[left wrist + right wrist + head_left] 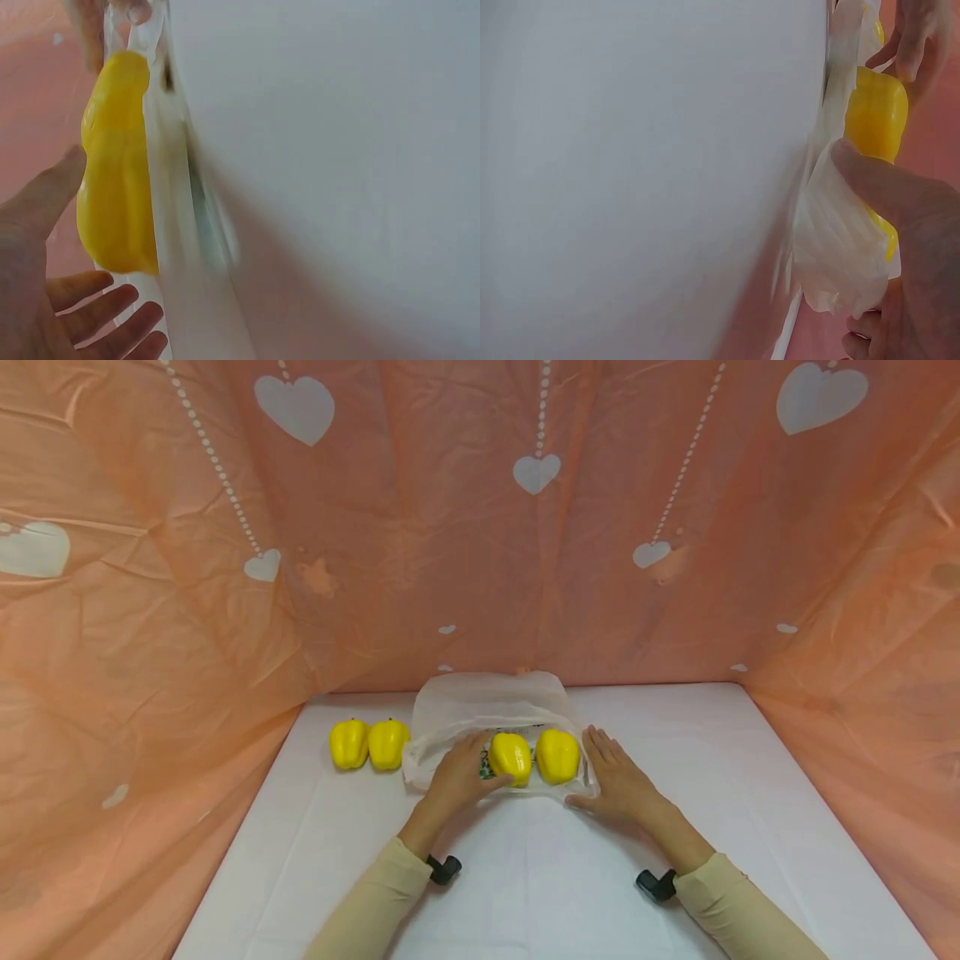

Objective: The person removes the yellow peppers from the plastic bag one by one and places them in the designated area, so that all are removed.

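Observation:
Two yellow bell peppers sit side by side in the mouth of a thin whitish plastic bag (487,697). The left one (510,758) has my left hand (461,772) beside it, thumb against or very near its front and fingers spread loosely. Seen from the left wrist, a gap shows between those fingers and the pepper (120,172). Along the bag's right side lies my right hand (618,777), fingers extended, close to the right pepper (558,757). In the right wrist view its thumb rests over the bag's edge (840,232); its fingertips are partly hidden.
Two more yellow bell peppers (348,744) stand together left of the bag, the nearer one (388,744) almost touching it. Everything lies on a white-covered table (525,877). An orange curtain (465,543) with white hearts encloses the back and sides.

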Demonstrator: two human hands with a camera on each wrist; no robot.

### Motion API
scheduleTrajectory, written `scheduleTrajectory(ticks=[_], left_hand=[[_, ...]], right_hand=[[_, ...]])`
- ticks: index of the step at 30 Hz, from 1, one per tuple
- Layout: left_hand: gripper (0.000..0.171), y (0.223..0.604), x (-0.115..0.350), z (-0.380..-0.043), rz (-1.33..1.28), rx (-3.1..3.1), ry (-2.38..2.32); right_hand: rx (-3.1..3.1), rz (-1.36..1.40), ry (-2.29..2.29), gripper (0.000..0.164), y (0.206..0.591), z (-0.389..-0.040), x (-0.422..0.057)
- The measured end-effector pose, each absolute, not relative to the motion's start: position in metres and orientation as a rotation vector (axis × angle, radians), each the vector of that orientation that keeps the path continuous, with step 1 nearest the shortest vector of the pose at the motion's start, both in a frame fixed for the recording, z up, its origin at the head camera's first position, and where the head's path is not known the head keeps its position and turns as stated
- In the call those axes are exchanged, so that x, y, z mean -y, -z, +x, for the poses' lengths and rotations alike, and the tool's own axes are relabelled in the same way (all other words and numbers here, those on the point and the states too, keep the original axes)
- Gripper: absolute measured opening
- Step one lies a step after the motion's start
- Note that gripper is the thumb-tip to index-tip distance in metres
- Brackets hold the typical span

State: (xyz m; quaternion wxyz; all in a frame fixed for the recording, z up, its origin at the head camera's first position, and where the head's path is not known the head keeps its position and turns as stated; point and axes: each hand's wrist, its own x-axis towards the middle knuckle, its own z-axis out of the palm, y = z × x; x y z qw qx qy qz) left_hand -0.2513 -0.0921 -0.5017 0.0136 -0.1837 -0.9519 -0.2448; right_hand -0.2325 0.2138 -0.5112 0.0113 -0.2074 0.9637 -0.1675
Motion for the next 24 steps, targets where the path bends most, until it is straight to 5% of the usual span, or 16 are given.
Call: scheduleTrajectory(ticks=[24], left_hand=[[0.092,0.503,0.075,-0.247,-0.557,2.93,0.792]], right_hand=[[-2.993,-0.627,0.534,0.119,0.513,-0.232,-0.214]])
